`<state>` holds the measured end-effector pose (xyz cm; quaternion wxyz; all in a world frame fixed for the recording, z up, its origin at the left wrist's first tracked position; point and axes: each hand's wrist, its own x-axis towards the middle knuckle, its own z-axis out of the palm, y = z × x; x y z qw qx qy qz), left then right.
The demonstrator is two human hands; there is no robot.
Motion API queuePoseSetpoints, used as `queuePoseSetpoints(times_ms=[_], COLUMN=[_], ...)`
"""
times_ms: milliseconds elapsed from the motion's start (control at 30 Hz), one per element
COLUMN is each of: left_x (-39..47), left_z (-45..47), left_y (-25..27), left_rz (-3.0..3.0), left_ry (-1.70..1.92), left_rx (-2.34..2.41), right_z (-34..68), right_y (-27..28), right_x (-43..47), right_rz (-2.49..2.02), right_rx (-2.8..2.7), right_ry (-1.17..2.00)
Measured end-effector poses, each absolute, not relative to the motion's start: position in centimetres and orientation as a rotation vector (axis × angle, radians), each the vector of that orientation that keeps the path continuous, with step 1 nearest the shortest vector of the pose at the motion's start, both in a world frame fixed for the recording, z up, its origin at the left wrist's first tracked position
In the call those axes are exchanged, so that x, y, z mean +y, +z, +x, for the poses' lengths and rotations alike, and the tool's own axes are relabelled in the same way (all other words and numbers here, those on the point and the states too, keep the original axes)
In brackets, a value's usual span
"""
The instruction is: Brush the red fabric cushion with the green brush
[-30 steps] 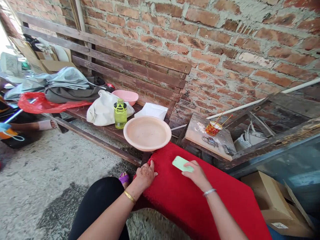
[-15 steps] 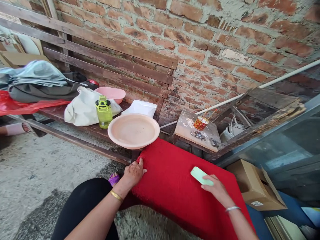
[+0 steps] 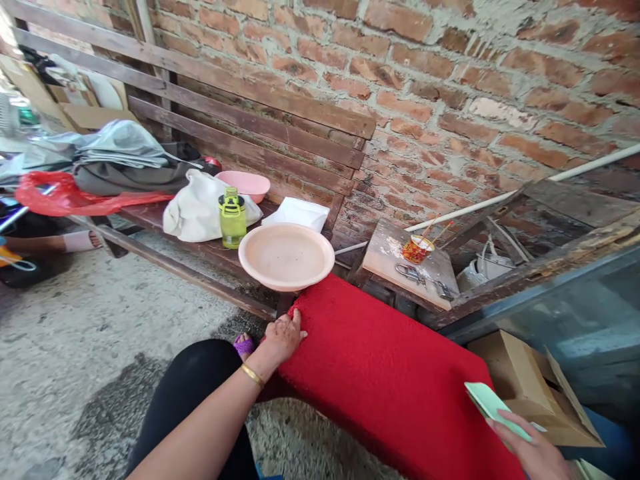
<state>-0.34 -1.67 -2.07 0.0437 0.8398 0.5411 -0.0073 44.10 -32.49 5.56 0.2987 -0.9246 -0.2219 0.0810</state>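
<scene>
My right hand (image 3: pixel 537 445) has just swept the green block (image 3: pixel 493 403) across the red desk (image 3: pixel 375 367). A second ago it was over the part near the basin (image 3: pixel 287 259); now it is at the right-hand end, by the desk's corner next to the carton (image 3: pixel 517 377). My thumb and fingers are closed around the block, which now tilts more on edge. A dark shadow lies beside it, and I cannot tell whether it is touching the surface. The hand is slightly blurred and cut by the frame.

My left hand (image 3: pixel 284 335) has stayed on the left edge, close to the corner by the basin, forefinger stretched along the top. The other fingers are partly hidden, so I cannot tell whether they pinch the edge or only rest there.

As I judge it, the work has shifted to the right-hand end, leaving the middle free of both hands, while my left hand steadies the opposite end.
</scene>
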Motion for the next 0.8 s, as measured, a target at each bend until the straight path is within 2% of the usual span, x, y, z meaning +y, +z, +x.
queuePoseSetpoints(times_ms=[233,400,567,800], left_x=[-2.3,-1.8,-1.3,-1.0], left_z=[-0.7,-0.9,-0.6,-0.4], left_y=[-3.3,-3.3,-2.3,-1.2], left_rz=[2.672,2.676,2.58,2.541], left_ry=[0.167,0.146,0.002,-0.126], left_rx=[1.678,1.62,1.615,1.628], right_z=[27.1,21.2,25.1,37.5], right_y=[5.0,3.2,3.3,4.5], right_x=[-14.9,-9.4,-12.9,-26.0], right_rz=[-2.114,-1.937,-1.988,-2.274], right_rx=[-1.321,-1.574,-1.503,-1.095], right_ry=[0.563,0.711,0.756,0.583])
